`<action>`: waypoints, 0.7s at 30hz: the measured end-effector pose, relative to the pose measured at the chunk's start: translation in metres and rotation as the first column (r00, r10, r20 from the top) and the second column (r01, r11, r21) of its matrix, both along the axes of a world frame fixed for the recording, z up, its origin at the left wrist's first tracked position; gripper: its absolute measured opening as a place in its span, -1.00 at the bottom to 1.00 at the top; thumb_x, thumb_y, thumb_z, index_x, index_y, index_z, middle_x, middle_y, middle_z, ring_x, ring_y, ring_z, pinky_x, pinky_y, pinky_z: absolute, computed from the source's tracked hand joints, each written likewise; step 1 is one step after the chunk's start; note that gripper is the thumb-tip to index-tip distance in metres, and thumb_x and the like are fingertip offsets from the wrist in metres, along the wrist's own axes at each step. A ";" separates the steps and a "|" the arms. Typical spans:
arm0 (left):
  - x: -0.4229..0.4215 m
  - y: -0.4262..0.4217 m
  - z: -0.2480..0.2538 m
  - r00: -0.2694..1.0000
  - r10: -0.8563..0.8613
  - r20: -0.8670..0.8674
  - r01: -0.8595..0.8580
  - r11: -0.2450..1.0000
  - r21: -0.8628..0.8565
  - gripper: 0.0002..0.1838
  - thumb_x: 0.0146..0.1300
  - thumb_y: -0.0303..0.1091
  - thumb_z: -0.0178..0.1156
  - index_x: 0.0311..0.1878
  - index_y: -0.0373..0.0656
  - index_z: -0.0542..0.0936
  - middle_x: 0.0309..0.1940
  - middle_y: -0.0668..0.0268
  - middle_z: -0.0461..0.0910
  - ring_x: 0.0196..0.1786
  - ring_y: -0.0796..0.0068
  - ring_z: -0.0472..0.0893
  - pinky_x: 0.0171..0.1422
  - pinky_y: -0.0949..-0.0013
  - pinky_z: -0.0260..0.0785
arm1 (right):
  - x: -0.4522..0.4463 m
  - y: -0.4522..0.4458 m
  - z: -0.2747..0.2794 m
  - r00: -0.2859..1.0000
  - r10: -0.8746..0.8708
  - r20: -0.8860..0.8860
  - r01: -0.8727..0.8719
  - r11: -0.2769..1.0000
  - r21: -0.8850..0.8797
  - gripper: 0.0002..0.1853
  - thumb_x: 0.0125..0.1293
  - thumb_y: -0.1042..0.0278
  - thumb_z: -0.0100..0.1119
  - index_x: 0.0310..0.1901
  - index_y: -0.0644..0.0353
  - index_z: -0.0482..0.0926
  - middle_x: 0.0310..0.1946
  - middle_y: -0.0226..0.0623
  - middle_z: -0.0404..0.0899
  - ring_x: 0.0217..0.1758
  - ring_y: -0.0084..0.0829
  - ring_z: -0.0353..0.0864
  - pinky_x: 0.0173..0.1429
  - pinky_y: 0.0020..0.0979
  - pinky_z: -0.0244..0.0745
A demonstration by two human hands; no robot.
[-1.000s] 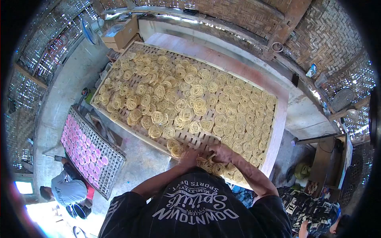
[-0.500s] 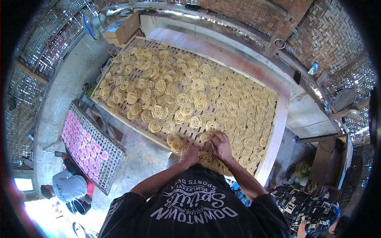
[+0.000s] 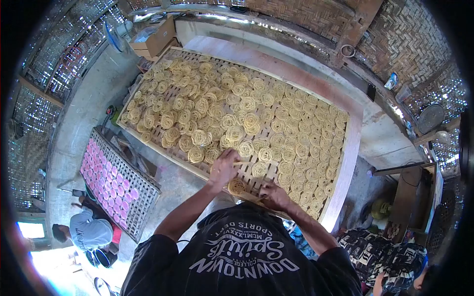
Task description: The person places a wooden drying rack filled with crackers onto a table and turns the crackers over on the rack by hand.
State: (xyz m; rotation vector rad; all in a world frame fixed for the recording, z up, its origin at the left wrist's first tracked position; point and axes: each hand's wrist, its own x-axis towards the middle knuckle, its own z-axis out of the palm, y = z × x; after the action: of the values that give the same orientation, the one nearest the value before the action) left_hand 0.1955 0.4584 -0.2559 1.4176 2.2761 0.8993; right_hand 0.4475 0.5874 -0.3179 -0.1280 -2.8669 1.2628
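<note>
One noodle coil point(image 3: 237, 186) at the tray point(image 3: 245, 176)'s near edge, between left hand point(image 3: 223, 168) and right hand point(image 3: 274, 196).
Fingers half-curled on both; what they grip, I cannot tell. Such thin strands likely want a light, level pinch.

"What's the left hand point(image 3: 224, 170) holding?"
"A pale, thin piece point(image 3: 242, 163), above the woven tray point(image 3: 245, 173) of yellow coils point(image 3: 252, 123)."
"And the right hand point(image 3: 274, 195)?"
"At the tray's near edge, right of 1 coil point(image 3: 237, 186). Pink rounds point(image 3: 113, 185) lie on another tray point(image 3: 140, 202), off left."
</note>
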 end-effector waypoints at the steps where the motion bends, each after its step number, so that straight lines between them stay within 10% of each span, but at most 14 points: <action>1: -0.006 0.001 -0.006 0.995 -0.023 -0.094 0.028 0.998 0.050 -0.65 0.06 -0.26 0.39 -0.10 -0.18 0.59 -0.04 0.17 0.59 0.07 0.12 0.58 0.15 0.09 0.45 | -0.005 0.005 0.022 0.991 -0.013 0.131 0.025 0.996 -0.091 -0.80 0.16 0.32 0.36 -0.18 0.01 0.60 -0.20 -0.28 0.58 -0.13 -0.16 0.62 -0.03 -0.19 0.54; 5: 0.002 -0.017 -0.024 0.955 -0.148 -0.256 0.166 0.985 0.052 -0.43 0.09 -0.22 0.39 0.21 -0.11 0.55 0.29 0.18 0.42 0.36 0.07 0.38 0.44 0.06 0.26 | -0.038 0.001 0.081 0.908 -0.406 -0.103 0.416 0.903 0.105 -0.81 0.16 0.37 0.35 -0.19 0.12 0.61 -0.18 -0.21 0.59 -0.13 -0.15 0.62 -0.03 -0.15 0.55; 9: 0.036 -0.067 -0.036 0.942 -0.225 -0.248 0.217 0.974 -0.061 -0.42 0.14 -0.09 0.36 0.24 -0.06 0.55 0.34 0.20 0.38 0.40 0.12 0.35 0.47 0.01 0.20 | -0.046 -0.006 0.041 0.959 -0.177 -0.223 0.255 0.881 0.398 -0.70 0.14 0.21 0.36 -0.09 0.08 0.66 -0.13 -0.23 0.58 -0.01 -0.12 0.56 0.07 -0.13 0.51; 16: 0.027 -0.087 -0.058 0.888 -0.409 -0.211 0.392 0.912 -0.119 -0.51 0.31 -0.08 0.23 0.26 -0.05 0.55 0.33 0.22 0.44 0.43 0.18 0.35 0.50 0.02 0.19 | -0.045 -0.050 0.023 0.976 -0.073 -0.207 0.139 0.934 0.328 -0.53 0.18 -0.06 0.33 -0.05 0.16 0.66 -0.07 -0.17 0.56 0.05 -0.12 0.51 0.17 -0.08 0.39; 21: 0.009 -0.085 -0.061 0.933 -0.354 -0.054 0.357 0.933 0.052 -0.47 0.27 -0.15 0.30 0.28 -0.11 0.53 0.34 0.22 0.44 0.41 0.13 0.38 0.48 -0.04 0.23 | -0.080 -0.051 0.020 0.921 -0.141 -0.364 0.237 0.943 0.234 -0.51 0.27 -0.02 0.30 0.11 0.13 0.59 -0.17 -0.25 0.64 -0.21 -0.15 0.59 -0.15 -0.17 0.47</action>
State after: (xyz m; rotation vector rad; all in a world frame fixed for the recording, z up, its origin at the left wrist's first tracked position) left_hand 0.2042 0.3733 -0.3165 1.8171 1.9393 0.8317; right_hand 0.3671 0.5362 -0.2982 -0.1622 -2.6129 0.7553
